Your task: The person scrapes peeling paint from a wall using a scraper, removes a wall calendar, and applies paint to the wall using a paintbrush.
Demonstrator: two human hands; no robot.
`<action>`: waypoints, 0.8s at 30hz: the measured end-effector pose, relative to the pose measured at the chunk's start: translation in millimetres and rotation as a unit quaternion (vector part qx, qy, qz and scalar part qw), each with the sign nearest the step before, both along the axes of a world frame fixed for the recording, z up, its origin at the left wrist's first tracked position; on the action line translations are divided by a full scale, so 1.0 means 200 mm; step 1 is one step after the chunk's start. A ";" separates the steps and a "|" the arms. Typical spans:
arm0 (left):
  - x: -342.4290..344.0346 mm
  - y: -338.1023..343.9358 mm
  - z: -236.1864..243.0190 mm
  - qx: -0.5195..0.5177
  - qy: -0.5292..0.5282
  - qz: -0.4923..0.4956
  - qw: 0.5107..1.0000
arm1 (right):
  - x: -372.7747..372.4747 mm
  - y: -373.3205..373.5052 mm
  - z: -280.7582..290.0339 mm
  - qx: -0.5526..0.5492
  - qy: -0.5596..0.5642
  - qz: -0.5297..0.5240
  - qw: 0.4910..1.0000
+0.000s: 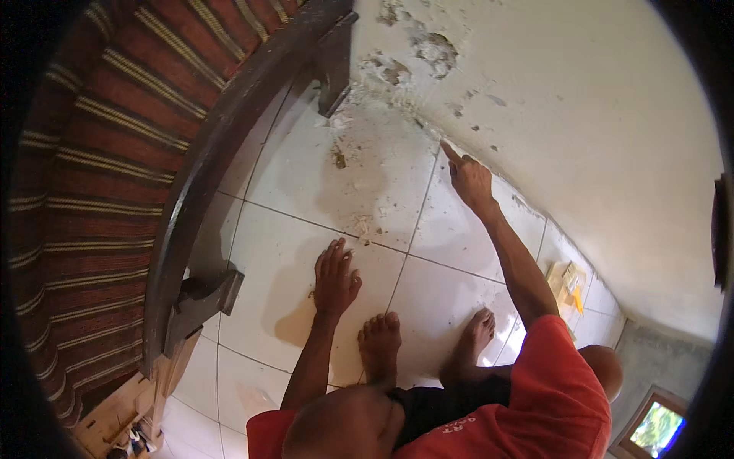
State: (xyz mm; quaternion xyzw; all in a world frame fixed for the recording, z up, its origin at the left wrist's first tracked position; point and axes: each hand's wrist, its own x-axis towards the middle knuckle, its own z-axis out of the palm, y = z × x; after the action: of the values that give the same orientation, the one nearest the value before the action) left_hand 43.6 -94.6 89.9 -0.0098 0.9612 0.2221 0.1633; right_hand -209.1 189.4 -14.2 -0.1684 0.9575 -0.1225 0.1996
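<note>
My left hand (335, 279) is open, fingers loosely spread, over the white tiled floor (290, 229), casting a shadow; I cannot tell if it touches. My right hand (470, 180) reaches to the foot of the white wall (566, 115), index finger stretched out toward the floor joint, other fingers curled, nothing visible in it. The wall's lower part has flaked, pitted patches (434, 53). Small pale flakes and crumbs (362, 226) lie scattered on the tiles near both hands. My bare feet are below, between my arms.
Left is dark wooden furniture (200, 176) with feet on the floor and striped red-brown upholstery (99, 191). Lower left is a wooden box (115, 417) with items inside. At right, a pale board or tray with a yellow-handled brush (567, 284) lies by the wall. A window (648, 428) shows lower right.
</note>
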 end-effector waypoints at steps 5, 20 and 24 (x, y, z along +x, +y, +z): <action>-0.03 0.08 -0.03 -0.023 -0.011 -0.022 0.999 | -0.01 0.56 0.37 0.000 -0.063 -0.130 0.990; -0.11 0.11 -0.12 -0.036 -0.006 -0.031 0.999 | -0.21 0.76 0.53 0.051 -0.058 -0.169 0.983; -0.10 0.26 -0.21 0.007 0.002 -0.039 0.999 | -0.18 0.71 0.17 0.156 -0.060 -0.121 0.978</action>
State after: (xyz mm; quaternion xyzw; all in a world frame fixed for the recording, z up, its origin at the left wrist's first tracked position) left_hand 23.5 -43.2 48.8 0.0294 0.9596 0.2227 0.1697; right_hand -244.2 332.0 19.2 -0.0103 0.9643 -0.0050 0.2645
